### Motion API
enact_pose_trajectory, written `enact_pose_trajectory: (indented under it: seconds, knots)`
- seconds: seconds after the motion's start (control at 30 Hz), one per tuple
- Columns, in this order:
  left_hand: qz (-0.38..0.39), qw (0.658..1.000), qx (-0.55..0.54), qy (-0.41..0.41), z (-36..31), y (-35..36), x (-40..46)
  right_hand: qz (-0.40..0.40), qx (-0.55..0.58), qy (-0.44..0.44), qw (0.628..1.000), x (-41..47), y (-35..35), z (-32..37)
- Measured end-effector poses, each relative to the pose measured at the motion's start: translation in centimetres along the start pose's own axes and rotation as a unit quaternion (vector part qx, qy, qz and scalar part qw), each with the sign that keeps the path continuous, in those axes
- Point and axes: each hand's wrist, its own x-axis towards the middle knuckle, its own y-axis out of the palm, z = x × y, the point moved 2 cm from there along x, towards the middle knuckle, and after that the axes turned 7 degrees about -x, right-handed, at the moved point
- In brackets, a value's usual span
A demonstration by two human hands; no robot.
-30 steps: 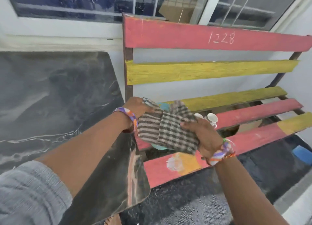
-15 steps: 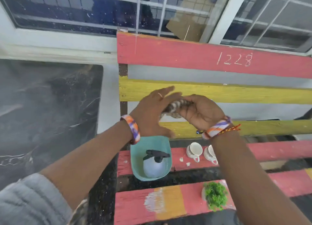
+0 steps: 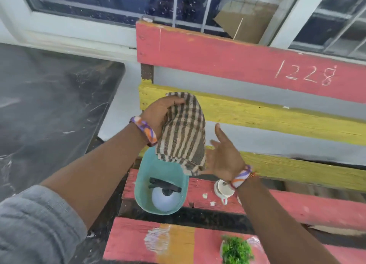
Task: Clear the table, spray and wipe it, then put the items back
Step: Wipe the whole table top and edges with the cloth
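Left hand pinched on top edge of striped cloth; right hand spread open beside it, gripping nothing. Directly below the pinch, teal basket with spray bottle. May slip into basket if pinch loosens.

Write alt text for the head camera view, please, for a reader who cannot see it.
The left hand holds up a striped cloth above a teal basket containing a spray bottle, while the right hand is open beside the cloth. All this is over a red and yellow slatted bench, with a white cup and a small green plant on its seat.
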Motion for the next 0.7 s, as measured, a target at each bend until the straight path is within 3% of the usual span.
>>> enact_pose_trajectory:
  seconds: [0.07, 0.13, 0.23, 0.33, 0.4, 0.53, 0.63, 0.7]
  knots:
    - [0.036, 0.999, -0.023, 0.011, -0.2, -1.4, 0.7, 0.109, 0.065, -0.016, 0.992, 1.7, 2.0, -0.5]
    - [0.076, 0.997, -0.028, -0.012, -0.2, -2.9, 1.3, 0.096, 0.107, -0.045, 0.989, 3.3, 2.7, 0.3]
    - [0.138, 0.989, -0.02, -0.049, 0.2, -4.9, 2.2, 0.024, 0.152, -0.078, 0.985, 5.3, 1.9, 1.4]
    - [0.175, 0.983, -0.035, -0.037, 0.1, -4.2, 3.4, -0.117, -0.057, -0.024, 0.991, 6.5, 1.9, 2.1]
    - [0.169, 0.985, -0.017, -0.027, -0.1, -2.9, 4.3, -0.204, -0.11, -0.019, 0.973, 7.5, 1.9, 2.4]
    - [0.109, 0.994, 0.012, -0.029, -0.4, -2.6, 6.4, -0.318, -0.096, -0.09, 0.939, 8.0, 2.1, 4.1]
    - [0.103, 0.992, 0.069, -0.012, -0.5, -3.1, 7.2, -0.253, -0.086, -0.181, 0.947, 6.9, 1.1, 4.7]
    - [0.159, 0.977, 0.138, -0.021, -0.9, -2.9, 7.1, -0.19, -0.194, -0.228, 0.935, 6.0, 0.2, 5.8]
